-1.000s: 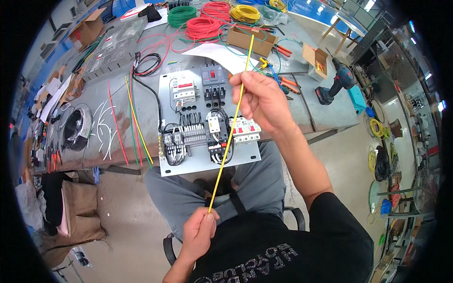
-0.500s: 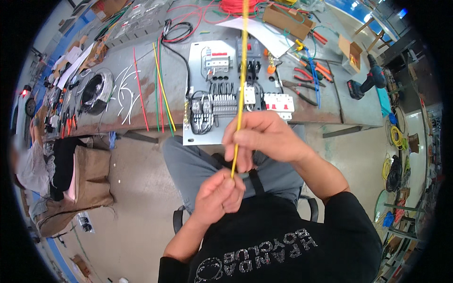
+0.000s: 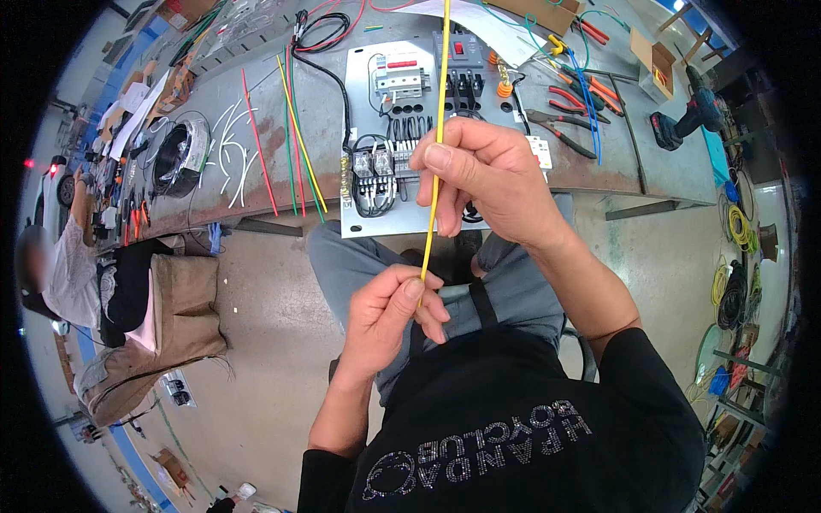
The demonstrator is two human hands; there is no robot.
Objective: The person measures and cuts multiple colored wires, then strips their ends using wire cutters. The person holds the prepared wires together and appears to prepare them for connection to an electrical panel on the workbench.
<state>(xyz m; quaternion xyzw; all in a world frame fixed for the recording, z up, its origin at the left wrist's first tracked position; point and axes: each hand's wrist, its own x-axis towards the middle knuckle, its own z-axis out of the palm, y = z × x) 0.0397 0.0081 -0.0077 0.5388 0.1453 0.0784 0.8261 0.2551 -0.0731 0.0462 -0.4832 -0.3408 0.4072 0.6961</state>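
Note:
A long yellow wire [image 3: 441, 103] runs straight up from my lap to the top edge of the view. My left hand [image 3: 389, 318] pinches its lower end between thumb and fingers, over my grey trousers. My right hand [image 3: 487, 181] grips the same wire a short way higher, thumb on the front. Behind my right hand lies a grey mounting plate [image 3: 359, 68] with breakers, relays and black wiring, resting on the workbench edge.
Red, green, yellow and white wire lengths [image 3: 286, 141] lie left of the plate on the grey workbench [image 3: 658, 162]. Pliers and cutters [image 3: 560, 128] lie to its right, a cordless drill [image 3: 684, 120] farther right. Another person [image 3: 64, 274] sits at far left beside a brown bag [image 3: 171, 333].
My right hand has slid down the yellow wire toward my left hand, from high over the plate to just above my lap. The view has tilted closer to the bench.

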